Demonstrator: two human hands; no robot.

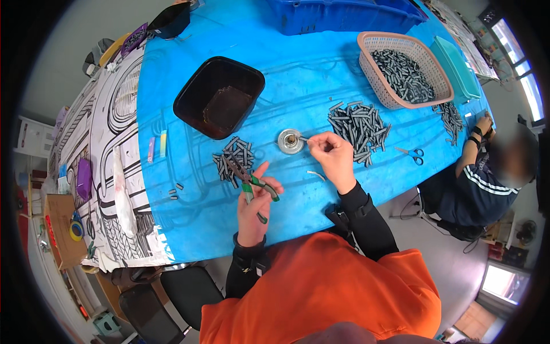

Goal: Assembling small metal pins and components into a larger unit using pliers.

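Observation:
My left hand [252, 218] is closed round pliers with green handles [247, 179]. Their dark jaws point up over a small pile of short grey-black tube pieces [228, 166]. The fingertips of my right hand [337, 160] pinch one short dark tube piece [304, 139], mostly covered by the fingers. That piece's end lies right beside a small round silvery burner-like pot [289, 148] with a brownish centre. Whether a flame burns there cannot be made out. A larger pile of tube pieces [358, 127] lies beyond my right hand, and a pale thin strip [316, 175] lies below it.
A black tub [192, 94] stands behind the small pile. A pink basket [366, 63] full of tube pieces, a teal tray [458, 69] and a blue crate [344, 20] stand farther back. Scissors [413, 155] lie at right, near another person [481, 183] seated at the table's edge.

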